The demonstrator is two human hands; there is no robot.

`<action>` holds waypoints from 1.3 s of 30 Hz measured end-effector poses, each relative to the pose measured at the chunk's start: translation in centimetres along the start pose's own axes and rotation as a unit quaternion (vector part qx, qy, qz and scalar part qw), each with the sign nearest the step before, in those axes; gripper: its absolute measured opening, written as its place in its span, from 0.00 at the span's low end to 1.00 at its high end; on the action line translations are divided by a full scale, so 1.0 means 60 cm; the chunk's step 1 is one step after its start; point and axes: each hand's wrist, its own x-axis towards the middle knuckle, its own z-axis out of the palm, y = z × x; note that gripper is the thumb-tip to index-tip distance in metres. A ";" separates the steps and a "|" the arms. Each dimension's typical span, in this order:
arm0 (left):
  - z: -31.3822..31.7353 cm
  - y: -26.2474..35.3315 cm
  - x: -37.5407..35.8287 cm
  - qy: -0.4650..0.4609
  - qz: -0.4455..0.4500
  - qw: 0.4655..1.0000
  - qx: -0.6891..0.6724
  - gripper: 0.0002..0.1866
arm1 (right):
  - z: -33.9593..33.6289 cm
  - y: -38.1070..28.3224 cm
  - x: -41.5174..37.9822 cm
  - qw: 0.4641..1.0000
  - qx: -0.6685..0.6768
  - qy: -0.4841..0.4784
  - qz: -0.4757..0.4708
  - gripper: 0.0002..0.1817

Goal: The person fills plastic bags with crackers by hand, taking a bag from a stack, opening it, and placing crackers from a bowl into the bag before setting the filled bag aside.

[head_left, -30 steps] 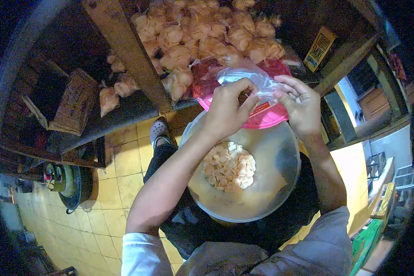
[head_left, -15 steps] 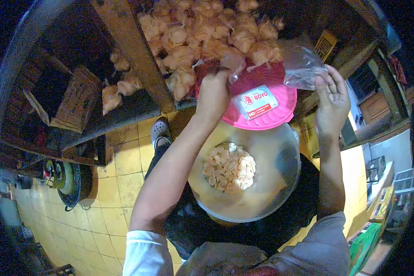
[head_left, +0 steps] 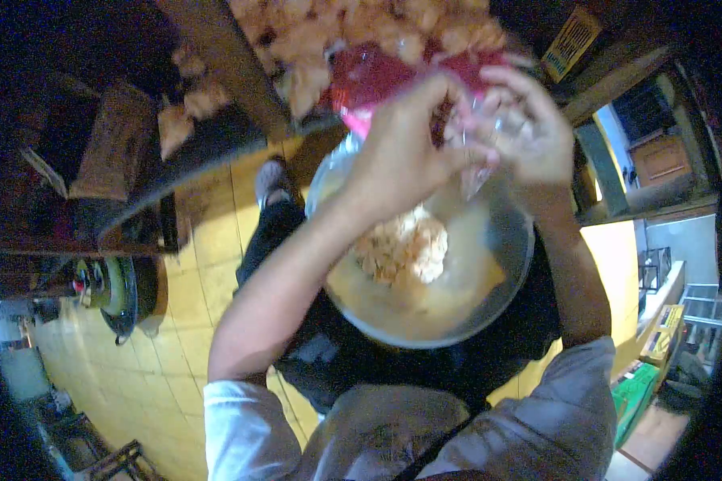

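Centrally, the bent fingers (head_left: 489, 156) of the left hand (head_left: 409, 144) close on a clear plastic bag (head_left: 475, 178), thumb on one side and fingertips on the other. Facing it, the right hand (head_left: 541, 140) curls its fingers around the same bag; both hands are blurred, so the exact grip of each fingertip is hard to tell. The bag is held above the far part of a wide, round bowl (head_left: 449, 325), its lower end hanging over the opening. Inside the bowl, off toward the left, lies a heap of pale orange, flat pieces (head_left: 401, 248), partly hidden by the left forearm. The bowl sits on the person's lap, over dark trousers (head_left: 353, 361). Just beyond the hands is a red and bright pink item (head_left: 369, 76), partly covered by the left hand. Behind it, many pale orange bundles (head_left: 361, 24) crowd the wooden worktop (head_left: 231, 143), with a yellow lettered box (head_left: 571, 42) to their right and an open cardboard box (head_left: 108, 144) well to the left. Below, yellow tiles (head_left: 208, 297) cover the floor, with a dark pot (head_left: 144, 293) at left.
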 end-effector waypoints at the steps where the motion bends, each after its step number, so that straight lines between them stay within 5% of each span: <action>1: -0.007 -0.008 0.002 -0.006 0.008 1.000 0.009 0.11 | 0.002 -0.001 0.001 1.000 0.012 0.000 -0.029 0.27; 4: -0.030 -0.033 0.001 0.029 0.046 0.996 0.069 0.09 | 0.003 0.007 0.004 0.998 0.018 0.005 -0.061 0.27; 6: -0.040 -0.026 -0.004 0.059 -0.093 0.967 -0.230 0.09 | -0.003 0.010 0.002 0.988 -0.133 -0.013 -0.077 0.27; 7: -0.046 -0.019 -0.006 0.062 -0.093 0.967 -0.230 0.09 | -0.003 0.012 0.002 0.969 -0.225 -0.019 -0.100 0.27; 10: -0.068 0.015 -0.015 0.027 -0.198 0.799 -0.567 0.08 | 0.001 0.030 0.009 0.991 -0.103 0.002 -0.087 0.25; 12: -0.093 0.028 -0.014 -0.042 -0.235 0.833 -0.499 0.18 | 0.005 0.014 0.003 0.993 -0.088 0.025 -0.076 0.20; 13: -0.097 0.031 -0.019 -0.025 -0.053 0.960 -0.274 0.17 | -0.003 0.011 0.000 0.993 -0.104 -0.022 -0.049 0.16; 16: -0.116 0.050 -0.024 0.053 0.221 0.969 0.099 0.15 | -0.005 0.002 -0.004 0.979 -0.121 -0.155 0.054 0.07; 17: -0.117 0.071 -0.033 0.053 0.132 0.985 0.099 0.13 | 0.001 0.015 -0.006 0.946 -0.070 -0.280 0.145 0.07; 19: -0.118 0.029 -0.028 0.100 0.171 0.979 0.048 0.09 | 0.025 0.061 -0.018 0.846 -0.116 -0.477 0.208 0.08; 20: -0.119 0.008 -0.026 0.122 0.192 0.973 0.024 0.07 | 0.045 0.107 -0.028 0.789 -0.212 -0.549 0.177 0.08; 22: -0.141 0.008 -0.027 0.146 0.222 0.959 0.100 0.05 | 0.051 0.269 -0.062 0.719 -0.251 -0.631 -0.147 0.09; 25: -0.154 -0.035 -0.015 0.180 0.285 0.934 0.116 0.07 | 0.083 0.370 -0.119 0.599 -0.425 -0.673 -0.090 0.09; 28: -0.152 -0.046 -0.022 0.228 0.333 0.914 0.043 0.08 | 0.064 0.458 -0.064 0.572 -0.574 -0.586 -0.013 0.10; 32: -0.174 -0.035 -0.053 0.189 0.167 0.954 0.161 0.08 | 0.045 0.516 0.045 0.572 -0.656 -0.491 0.049 0.10; 39: -0.174 -0.023 -0.073 0.171 0.121 0.955 0.208 0.06 | 0.109 0.504 -0.118 0.526 -0.540 -0.655 0.055 0.11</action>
